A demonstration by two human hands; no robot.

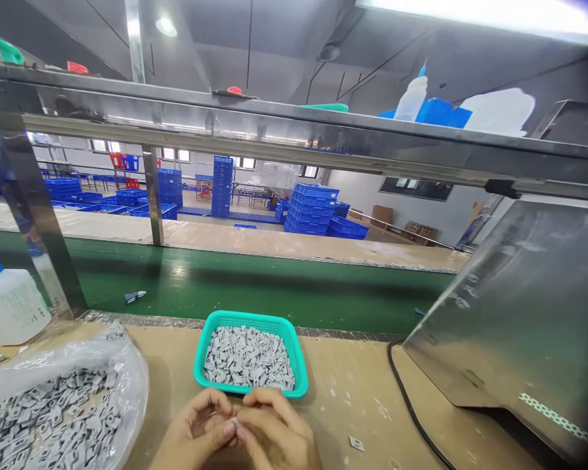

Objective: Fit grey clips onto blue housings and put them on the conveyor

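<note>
My left hand (200, 427) and my right hand (279, 427) meet at the bottom centre, fingertips pinched together. Between them shows a sliver of a small grey plastic part (236, 423), mostly hidden by the fingers. Just beyond my hands stands a teal plastic basket (301, 372), filled with many small light grey plastic parts (247, 356). To the left, a clear plastic bag (134, 372) lies spread open with darker grey parts (53, 411) in it. One loose grey part (356, 444) lies on the worktable to the right of my right hand.
A green conveyor belt (274, 287) runs behind the brown worktable (343, 391), with a blue-grey piece (135, 297) on it. At left stands a white jug (12, 307). A metal housing (524, 313) and black cable (411, 405) occupy the right. A metal shelf (274, 130) crosses above.
</note>
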